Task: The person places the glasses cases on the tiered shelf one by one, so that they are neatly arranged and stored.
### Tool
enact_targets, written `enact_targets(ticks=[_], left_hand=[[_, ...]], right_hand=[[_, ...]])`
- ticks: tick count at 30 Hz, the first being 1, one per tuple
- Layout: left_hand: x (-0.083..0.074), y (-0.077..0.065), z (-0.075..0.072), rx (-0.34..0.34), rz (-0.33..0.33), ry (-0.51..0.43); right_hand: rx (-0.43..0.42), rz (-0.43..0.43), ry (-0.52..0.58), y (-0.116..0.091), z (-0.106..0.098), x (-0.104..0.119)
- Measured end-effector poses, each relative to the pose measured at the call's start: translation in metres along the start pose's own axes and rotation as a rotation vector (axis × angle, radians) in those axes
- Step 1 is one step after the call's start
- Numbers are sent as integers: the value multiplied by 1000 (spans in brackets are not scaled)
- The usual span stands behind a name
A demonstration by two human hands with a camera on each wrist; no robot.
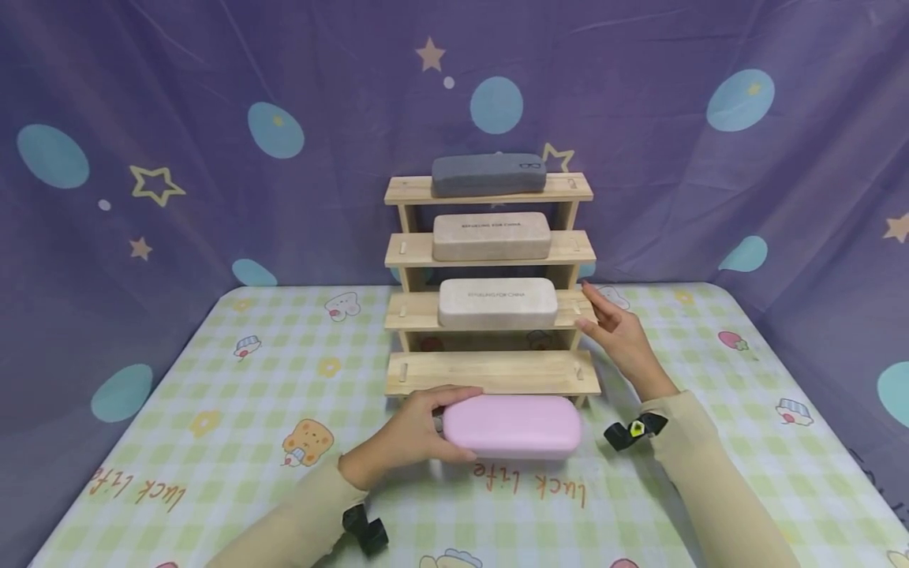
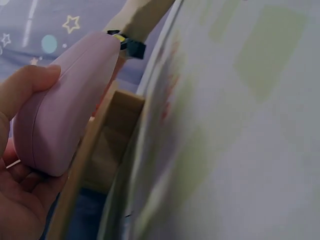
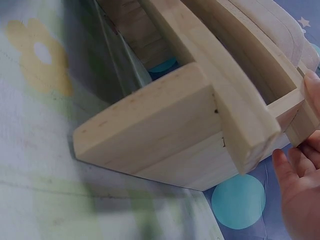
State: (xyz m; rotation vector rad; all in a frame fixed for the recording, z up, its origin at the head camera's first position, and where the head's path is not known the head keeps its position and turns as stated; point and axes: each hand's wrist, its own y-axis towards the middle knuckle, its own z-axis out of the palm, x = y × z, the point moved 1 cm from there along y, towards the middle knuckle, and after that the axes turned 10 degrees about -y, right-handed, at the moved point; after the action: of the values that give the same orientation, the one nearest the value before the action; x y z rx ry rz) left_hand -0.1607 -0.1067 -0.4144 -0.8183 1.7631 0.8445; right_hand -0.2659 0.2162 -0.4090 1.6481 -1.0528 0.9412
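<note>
In the head view, my left hand (image 1: pixel 419 434) grips the left end of a pink glasses case (image 1: pixel 513 426), thumb at the front edge and fingers at the back. The case is just in front of the lowest step of a wooden stepped display rack (image 1: pixel 490 372). In the left wrist view, the case (image 2: pixel 75 105) is tilted in my grasp, beside the rack. My right hand (image 1: pixel 623 341) holds the right end of the rack's second step from the bottom, thumb in front. The right wrist view shows those fingers (image 3: pixel 295 175) at the step's end.
Three more glasses cases sit on the upper steps: a white one (image 1: pixel 497 304), a beige one (image 1: pixel 491 237) and a grey-blue one (image 1: pixel 488 175) on top. A green-checked tablecloth (image 1: pixel 270 394) covers the table. A purple patterned curtain (image 1: pixel 355 95) hangs behind.
</note>
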Motion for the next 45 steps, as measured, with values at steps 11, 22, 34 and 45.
enact_targets(ticks=[11,22,34,45], left_hand=[[-12,12,-21,-53,2,-73],[-13,25,-34,-83,2,-24],[-4,38,-46,-47,-43,-15],[9,47,-50,-27,-32,-15]], right_hand=[[4,21,-31,0,0,2],[3,10,-17,0,0,1],[-1,4,-4,0,0,-1],[-9,-9,13,0,0,-2]])
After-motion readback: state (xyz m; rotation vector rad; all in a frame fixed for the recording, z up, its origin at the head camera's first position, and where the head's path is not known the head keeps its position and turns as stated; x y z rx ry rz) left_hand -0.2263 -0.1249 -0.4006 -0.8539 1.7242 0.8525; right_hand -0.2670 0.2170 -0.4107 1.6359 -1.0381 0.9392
